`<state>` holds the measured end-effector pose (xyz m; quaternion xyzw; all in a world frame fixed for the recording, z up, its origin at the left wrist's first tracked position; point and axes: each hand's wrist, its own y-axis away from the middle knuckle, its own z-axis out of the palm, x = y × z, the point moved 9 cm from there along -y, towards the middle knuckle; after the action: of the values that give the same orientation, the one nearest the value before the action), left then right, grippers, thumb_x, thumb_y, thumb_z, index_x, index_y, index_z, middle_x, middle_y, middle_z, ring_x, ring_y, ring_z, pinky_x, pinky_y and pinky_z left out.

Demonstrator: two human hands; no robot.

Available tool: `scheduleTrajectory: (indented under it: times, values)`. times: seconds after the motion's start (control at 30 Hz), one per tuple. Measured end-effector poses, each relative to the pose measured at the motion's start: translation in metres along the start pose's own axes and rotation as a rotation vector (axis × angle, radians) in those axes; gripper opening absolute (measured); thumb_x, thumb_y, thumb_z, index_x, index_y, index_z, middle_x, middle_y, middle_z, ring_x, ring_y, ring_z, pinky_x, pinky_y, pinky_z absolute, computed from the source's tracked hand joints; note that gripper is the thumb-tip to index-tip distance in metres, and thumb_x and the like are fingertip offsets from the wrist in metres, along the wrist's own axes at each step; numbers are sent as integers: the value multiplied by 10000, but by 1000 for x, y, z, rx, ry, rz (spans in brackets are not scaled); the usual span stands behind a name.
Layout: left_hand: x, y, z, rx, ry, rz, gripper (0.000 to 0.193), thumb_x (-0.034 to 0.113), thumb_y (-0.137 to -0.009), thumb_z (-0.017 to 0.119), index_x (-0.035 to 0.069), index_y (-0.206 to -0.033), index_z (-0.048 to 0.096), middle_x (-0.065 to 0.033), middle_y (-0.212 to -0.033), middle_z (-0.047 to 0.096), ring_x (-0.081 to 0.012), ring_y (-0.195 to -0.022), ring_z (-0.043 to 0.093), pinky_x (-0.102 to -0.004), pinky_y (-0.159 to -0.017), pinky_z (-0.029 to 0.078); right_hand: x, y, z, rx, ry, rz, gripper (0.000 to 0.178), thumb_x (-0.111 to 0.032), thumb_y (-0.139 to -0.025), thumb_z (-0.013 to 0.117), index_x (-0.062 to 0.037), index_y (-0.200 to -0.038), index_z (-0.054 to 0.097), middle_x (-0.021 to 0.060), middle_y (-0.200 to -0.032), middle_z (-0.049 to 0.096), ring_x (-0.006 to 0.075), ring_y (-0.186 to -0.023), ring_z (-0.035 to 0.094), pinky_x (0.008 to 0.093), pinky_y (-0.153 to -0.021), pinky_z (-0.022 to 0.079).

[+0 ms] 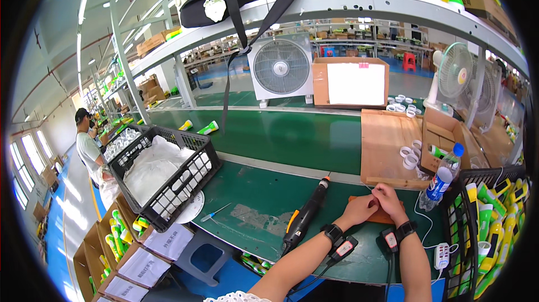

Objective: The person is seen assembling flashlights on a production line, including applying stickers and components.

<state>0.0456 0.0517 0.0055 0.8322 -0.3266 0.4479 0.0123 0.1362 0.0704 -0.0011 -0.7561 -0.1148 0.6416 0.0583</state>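
My left hand and my right hand meet above a small brown pad on the green bench. The fingers of both are curled in and closed; whatever they may hold is hidden. Each wrist wears a black band with a small cabled module, the left one and the right one. To the left of my left hand lies a black electric screwdriver with an orange switch, its tip pointing away from me. A thin blue-handled screwdriver rests farther left.
A black crate with clear plastic stands left. A wooden board with white rings sits beyond my hands, beside a bottle. Right are a white power strip and a crate of yellow-green flashlights. A green belt runs behind.
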Motion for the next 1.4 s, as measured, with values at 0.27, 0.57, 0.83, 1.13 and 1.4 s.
scheduleTrajectory:
  times: [0.27,0.57,0.83,1.13,1.4]
  values:
    - [-2,3,1,13,24,16,206,219,-786,537,28,-864,553,-113,-788,597,-269,-745,576,-350,-642,439,-1,0,4,6,22,7,155,-144,-834,536,-33,-734,495,12,-606,538,57,-528,501,201,-453,378]
    - [0,4,1,4,15,6,213,221,-791,534,29,-880,551,-116,-796,599,-275,-750,577,-351,-643,438,-5,0,4,6,51,-30,161,-141,-832,538,-25,-728,500,15,-599,540,62,-524,504,202,-453,377]
    - [1,4,1,-7,1,1,211,219,-787,538,28,-875,552,-115,-798,601,-272,-752,577,-350,-644,438,-6,2,6,-1,28,32,145,-136,-832,535,-45,-724,499,-9,-608,522,49,-541,495,190,-466,366]
    - [-2,3,3,-19,13,2,210,214,-785,537,27,-876,557,-117,-798,604,-273,-747,579,-349,-640,439,-4,1,5,0,34,-2,147,-134,-835,532,-38,-729,500,1,-609,534,56,-536,506,196,-462,377]
    - [1,3,2,-21,9,-1,212,204,-785,533,27,-899,558,-120,-817,610,-275,-761,583,-349,-652,443,-3,1,3,9,43,-18,151,-140,-833,535,-28,-737,503,16,-605,544,62,-530,515,204,-454,384]
